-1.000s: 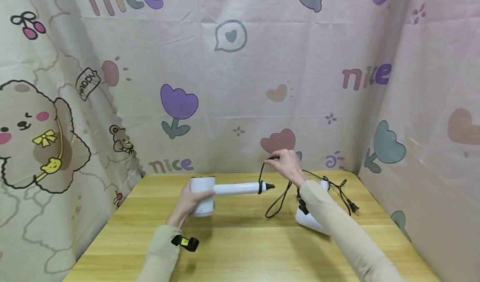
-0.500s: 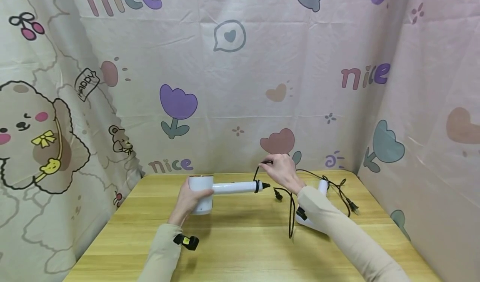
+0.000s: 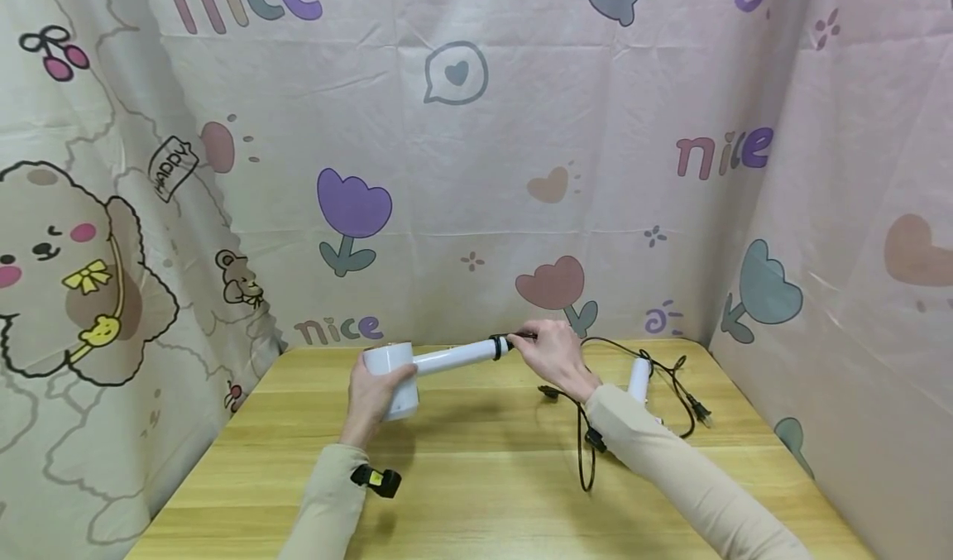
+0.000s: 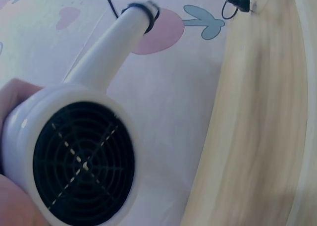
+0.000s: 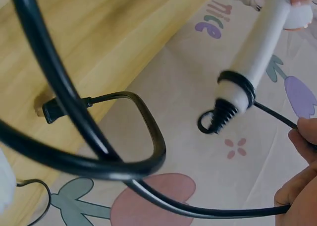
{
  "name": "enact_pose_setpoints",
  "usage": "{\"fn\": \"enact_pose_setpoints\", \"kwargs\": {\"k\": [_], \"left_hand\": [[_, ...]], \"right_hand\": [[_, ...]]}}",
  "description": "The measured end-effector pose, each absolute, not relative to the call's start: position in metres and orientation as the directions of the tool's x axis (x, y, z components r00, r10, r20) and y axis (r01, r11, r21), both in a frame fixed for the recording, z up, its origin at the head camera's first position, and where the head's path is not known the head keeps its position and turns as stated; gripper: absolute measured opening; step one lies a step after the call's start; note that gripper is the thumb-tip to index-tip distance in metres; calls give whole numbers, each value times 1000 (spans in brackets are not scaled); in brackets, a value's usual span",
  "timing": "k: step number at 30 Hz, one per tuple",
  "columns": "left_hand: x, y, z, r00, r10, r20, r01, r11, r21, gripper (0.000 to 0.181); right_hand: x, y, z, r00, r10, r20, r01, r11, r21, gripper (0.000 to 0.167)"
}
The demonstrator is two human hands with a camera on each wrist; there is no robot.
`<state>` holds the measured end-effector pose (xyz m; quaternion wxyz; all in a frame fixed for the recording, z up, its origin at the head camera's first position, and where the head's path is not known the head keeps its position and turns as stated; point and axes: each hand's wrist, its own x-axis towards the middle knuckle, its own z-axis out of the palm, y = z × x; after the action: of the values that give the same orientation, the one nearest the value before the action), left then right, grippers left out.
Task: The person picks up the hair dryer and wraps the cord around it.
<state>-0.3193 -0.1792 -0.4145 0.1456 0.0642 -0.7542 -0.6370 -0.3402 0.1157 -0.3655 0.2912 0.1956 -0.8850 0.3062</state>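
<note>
A white hair dryer [image 3: 456,357] is raised above the table, its handle pointing right and slightly up. My left hand [image 3: 365,399] grips it around the barrel; the dark round grille [image 4: 84,161] shows in the left wrist view. A black cord [image 5: 275,114] is looped around the handle near its ribbed cord guard [image 5: 224,116]. My right hand [image 3: 554,355] pinches the cord close beyond the handle's end. From that hand the rest of the cord hangs in a long loop, with its plug [image 3: 549,392] dangling over the table.
Behind my right forearm lies a second white appliance [image 3: 639,378], mostly hidden, on the wooden table [image 3: 476,494]. Another black cord with a plug [image 3: 700,411] lies to its right. A patterned curtain [image 3: 462,171] encloses the back and sides.
My right hand has come down and slightly left with the cord, nearer the handle's end. The hair dryer has moved slightly left and its handle has tilted up. The hanging cord loop has swung lower.
</note>
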Motion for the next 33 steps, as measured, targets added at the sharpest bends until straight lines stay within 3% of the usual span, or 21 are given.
{"fn": "enact_pose_setpoints", "kwargs": {"k": [4,9,16,20,25,29,33], "left_hand": [[-319,-176,-415,-930,-340,139,90,156,984,79],[-320,-173,-415,-913,-393,106,73,98,992,85],[-325,-174,-414,-902,-428,52,82,-53,995,79],[-326,-176,-414,-901,-434,10,70,-122,990,73],[-327,-176,-414,-914,-404,-42,45,-204,978,73],[-326,-177,-414,-930,-357,-90,14,-278,960,71],[-324,-179,-412,-943,-311,-123,-8,-345,938,66]], "right_hand": [[-338,112,-375,-748,-190,636,-553,709,-439,13],[-336,108,-389,-703,-264,660,-601,716,-354,16],[-336,110,-403,-684,-356,636,-644,705,-297,22],[-336,114,-404,-750,-393,532,-643,622,-447,27],[-338,123,-405,-833,-415,365,-547,520,-656,27],[-344,134,-407,-843,-496,206,-441,420,-793,29],[-354,152,-410,-856,-516,28,-251,368,-895,31]]}}
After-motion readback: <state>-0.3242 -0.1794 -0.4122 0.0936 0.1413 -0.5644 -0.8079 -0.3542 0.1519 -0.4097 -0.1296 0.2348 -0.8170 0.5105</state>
